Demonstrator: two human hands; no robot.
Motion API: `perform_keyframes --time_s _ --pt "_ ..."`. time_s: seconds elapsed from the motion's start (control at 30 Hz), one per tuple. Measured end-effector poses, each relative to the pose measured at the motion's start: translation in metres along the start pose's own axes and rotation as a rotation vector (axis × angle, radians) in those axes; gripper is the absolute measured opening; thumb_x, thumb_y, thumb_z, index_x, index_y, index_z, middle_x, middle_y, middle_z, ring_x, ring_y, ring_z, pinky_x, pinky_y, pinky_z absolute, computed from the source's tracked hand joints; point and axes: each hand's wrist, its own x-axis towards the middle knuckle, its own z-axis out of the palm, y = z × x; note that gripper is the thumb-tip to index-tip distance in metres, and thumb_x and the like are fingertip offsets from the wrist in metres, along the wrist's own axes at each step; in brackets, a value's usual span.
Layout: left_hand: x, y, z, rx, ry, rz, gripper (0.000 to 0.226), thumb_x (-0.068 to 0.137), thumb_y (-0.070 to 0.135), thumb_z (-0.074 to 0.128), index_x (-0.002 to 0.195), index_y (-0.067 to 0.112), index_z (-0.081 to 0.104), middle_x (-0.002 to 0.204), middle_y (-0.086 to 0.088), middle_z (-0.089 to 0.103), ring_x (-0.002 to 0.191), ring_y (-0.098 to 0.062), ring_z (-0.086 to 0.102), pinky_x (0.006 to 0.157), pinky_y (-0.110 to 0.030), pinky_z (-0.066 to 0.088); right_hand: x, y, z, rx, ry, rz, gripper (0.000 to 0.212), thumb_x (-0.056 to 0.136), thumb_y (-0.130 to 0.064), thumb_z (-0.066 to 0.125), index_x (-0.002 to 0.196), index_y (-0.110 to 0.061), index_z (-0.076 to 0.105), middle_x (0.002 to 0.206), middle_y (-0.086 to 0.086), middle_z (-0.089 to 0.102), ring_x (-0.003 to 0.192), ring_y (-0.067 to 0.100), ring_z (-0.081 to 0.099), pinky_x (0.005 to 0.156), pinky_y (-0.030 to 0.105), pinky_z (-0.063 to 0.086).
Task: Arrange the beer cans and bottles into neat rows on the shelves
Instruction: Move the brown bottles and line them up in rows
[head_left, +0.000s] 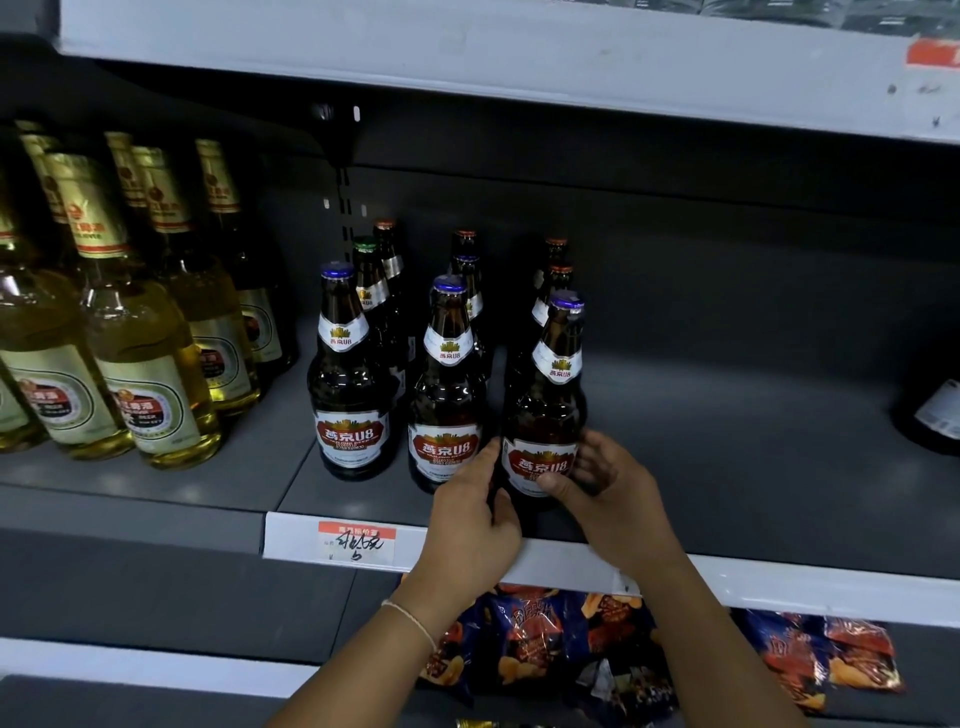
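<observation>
Scanning from the left of the frame: pale gold-foiled bottles (140, 332) stand crowded at far left on the grey shelf (727, 415). At centre, three files of brown bottles run front to back; the front bottle of the left file (350, 384) and of the middle file (447, 395) face label-out and roughly level with each other. Right of these, the front bottle of the third file (545, 410) sits near the shelf lip, just beside the middle one. Left hand (475, 525) cups its lower body, fingers curled against the glass beside the label; right hand (610, 499) wraps the other side, thumb across the label. Both grip this bottle. Judgement: full glass, heavy, rigid, smooth and likely slippery, breakable if tipped; the low two-sided hold on the body suits sliding or turning it better than the narrow neck. A white price strip (353, 543) runs along the shelf edge; snack bags (571, 644) lie below. A dark bottle (932, 410) shows at far right.
</observation>
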Motion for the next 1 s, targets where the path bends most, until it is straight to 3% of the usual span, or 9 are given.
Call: perform_keyframes --time_s 0.2,0.57,0.7,0.87,0.93,1.0 --pt "0.000 0.002 0.001 0.002 0.025 0.003 0.061 0.083 0.017 0.041 0.143 0.007 0.044 0.138 -0.004 0.055 0.128 -0.014 0.051 0.110 -0.036 0.041 0.001 0.001 -0.002 -0.044 -0.037 0.020 0.065 0.068 -0.009 0.087 0.120 -0.032 0.056 0.110 -0.018 0.071 0.105 -0.001 0.066 0.090 0.019 0.052" --pt "0.002 0.000 0.000 0.023 0.010 0.015 0.062 0.081 0.015 0.043 0.143 0.010 0.046 0.134 -0.002 0.058 0.126 -0.012 0.053 0.109 -0.036 0.041 0.002 0.001 0.001 -0.059 -0.006 0.013 0.064 0.068 -0.009 0.087 0.117 -0.036 0.056 0.111 -0.016 0.071 0.104 -0.003 0.065 0.090 0.016 0.051" --pt "0.000 0.004 -0.001 0.054 0.028 0.027 0.059 0.083 0.011 0.046 0.142 0.009 0.046 0.131 -0.001 0.058 0.122 -0.014 0.055 0.108 -0.028 0.041 0.002 0.000 0.000 -0.063 -0.002 0.012 0.064 0.068 -0.010 0.087 0.116 -0.037 0.055 0.110 -0.017 0.071 0.104 -0.003 0.065 0.090 0.016 0.051" --pt "-0.007 0.009 0.000 0.182 0.039 0.089 0.059 0.084 0.002 0.052 0.142 0.004 0.045 0.121 -0.007 0.064 0.109 -0.016 0.058 0.093 0.002 0.030 0.001 0.001 0.000 -0.047 -0.005 0.011 0.065 0.066 -0.012 0.089 0.118 -0.036 0.057 0.110 -0.018 0.071 0.105 -0.001 0.066 0.095 0.024 0.052" --pt "-0.010 0.015 -0.002 0.269 0.038 0.078 0.052 0.084 0.009 0.048 0.135 0.004 0.053 0.107 -0.010 0.069 0.095 -0.019 0.062 0.082 -0.006 0.039 0.001 -0.001 -0.001 -0.048 -0.019 0.006 0.065 0.066 -0.015 0.089 0.120 -0.031 0.058 0.111 -0.015 0.071 0.105 -0.001 0.066 0.095 0.024 0.053" --pt "-0.015 0.027 -0.006 0.368 0.061 0.112 0.044 0.079 0.018 0.039 0.110 0.010 0.069 0.078 -0.005 0.067 0.066 -0.017 0.058 0.058 -0.020 0.041 0.000 -0.005 -0.002 -0.019 -0.042 -0.004 0.066 0.067 -0.019 0.088 0.126 -0.023 0.057 0.115 -0.011 0.071 0.108 0.002 0.066 0.097 0.026 0.052"
